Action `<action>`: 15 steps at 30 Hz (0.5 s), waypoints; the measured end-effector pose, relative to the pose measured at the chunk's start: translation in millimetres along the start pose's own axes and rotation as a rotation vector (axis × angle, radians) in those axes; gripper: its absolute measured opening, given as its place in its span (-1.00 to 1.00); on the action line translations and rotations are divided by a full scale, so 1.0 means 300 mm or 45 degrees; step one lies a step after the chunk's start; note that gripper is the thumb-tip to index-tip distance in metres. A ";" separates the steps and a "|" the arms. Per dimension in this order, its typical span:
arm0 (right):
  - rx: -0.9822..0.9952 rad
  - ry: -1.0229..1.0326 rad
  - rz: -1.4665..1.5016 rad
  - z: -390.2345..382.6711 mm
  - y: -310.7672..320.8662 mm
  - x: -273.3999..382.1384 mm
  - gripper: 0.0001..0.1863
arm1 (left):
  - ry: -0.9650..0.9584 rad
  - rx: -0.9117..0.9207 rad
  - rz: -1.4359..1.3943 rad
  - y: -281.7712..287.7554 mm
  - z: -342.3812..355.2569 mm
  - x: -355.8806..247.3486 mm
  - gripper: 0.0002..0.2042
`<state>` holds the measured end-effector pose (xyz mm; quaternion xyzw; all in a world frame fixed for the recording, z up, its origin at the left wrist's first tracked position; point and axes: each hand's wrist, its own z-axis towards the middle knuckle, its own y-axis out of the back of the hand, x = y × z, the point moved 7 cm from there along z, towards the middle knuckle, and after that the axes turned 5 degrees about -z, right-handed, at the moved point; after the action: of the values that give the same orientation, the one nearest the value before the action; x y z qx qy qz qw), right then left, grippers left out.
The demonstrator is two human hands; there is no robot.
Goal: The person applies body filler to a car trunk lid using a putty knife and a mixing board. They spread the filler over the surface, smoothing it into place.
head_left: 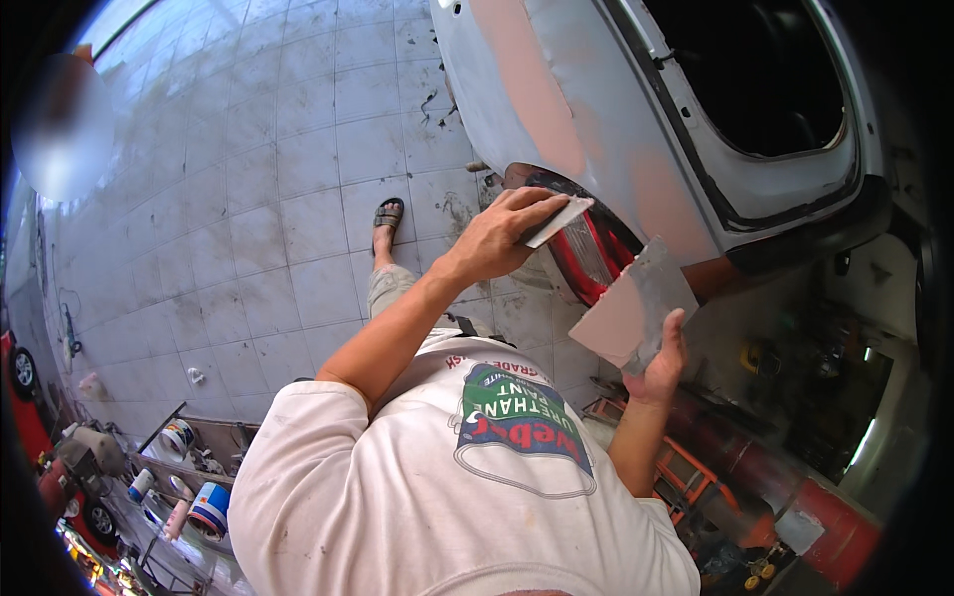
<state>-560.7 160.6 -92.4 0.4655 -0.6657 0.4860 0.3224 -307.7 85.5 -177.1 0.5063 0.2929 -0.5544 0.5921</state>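
My left hand (502, 230) grips a flat pale spreader (559, 223) with putty along its edge, raised beside the rear corner of a car. My right hand (656, 370) holds a square board (621, 313) from below, with pinkish putty and grey smears across it. The car body (646, 164) is pale grey with pink filler patches. Its red tail light (581, 258) shows between the spreader and the board, partly hidden by them.
My sandalled foot (388, 219) stands on the tiled floor (248, 199). At lower left are a rack with paint cans (207, 509) and a red car (22, 370). At lower right sit an orange metal frame (671, 472) and red panels (755, 457).
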 end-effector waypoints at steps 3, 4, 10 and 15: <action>0.020 0.040 -0.067 0.042 -0.033 -0.090 -0.49 | -0.156 -0.073 -0.322 0.146 -0.008 -0.218 -0.34; 0.081 -0.092 -0.024 0.065 -0.045 -0.149 -0.56 | -0.254 -0.001 -0.371 0.173 -0.013 -0.321 -0.35; 0.423 -0.443 0.776 0.171 -0.296 -0.242 -0.50 | -0.370 0.171 0.046 0.285 -0.052 -0.312 -0.31; 0.250 0.168 -0.332 0.234 -0.411 -0.064 -0.56 | -0.140 0.202 0.348 0.561 -0.007 -0.013 -0.46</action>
<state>-437.1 88.4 -88.9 0.5443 -0.5265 0.5321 0.3787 -147.5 67.2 -128.0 0.5555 0.1438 -0.5168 0.6353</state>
